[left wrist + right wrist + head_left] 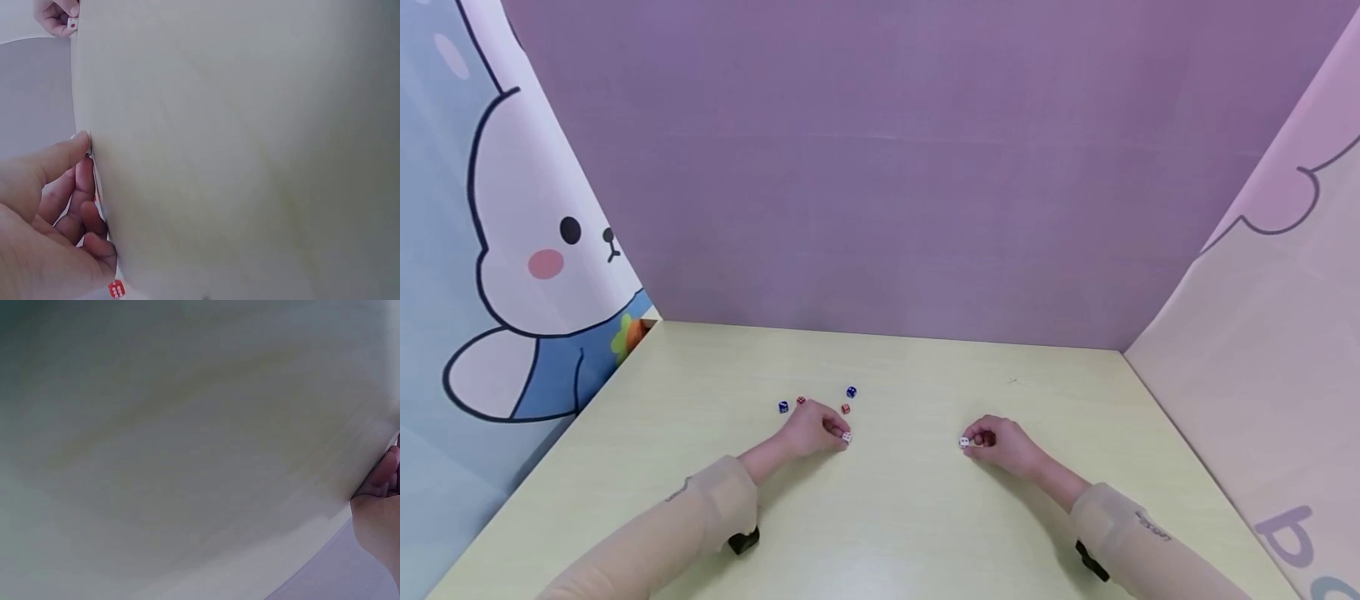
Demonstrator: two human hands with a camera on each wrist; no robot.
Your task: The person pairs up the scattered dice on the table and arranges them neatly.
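Note:
My left hand (814, 429) pinches a white die (847, 437) between thumb and fingertips, low over the table left of centre. Across from it, my right hand (1006, 443) pinches another white die (964, 442), which shows dark pips in the head view. In the left wrist view the left thumb and fingers mostly hide their die, while the right hand's white die (72, 24) shows a red pip at the top. The right wrist view catches only part of the right hand (378, 512) at its edge, its die hidden.
Behind the left hand lie a blue die (783, 407), a red die (801, 400), a second blue die (852, 392) and an orange-red die (846, 408). The pale table (910, 533) meets a purple backdrop (895, 183) at the back, with printed cloth panels on both sides.

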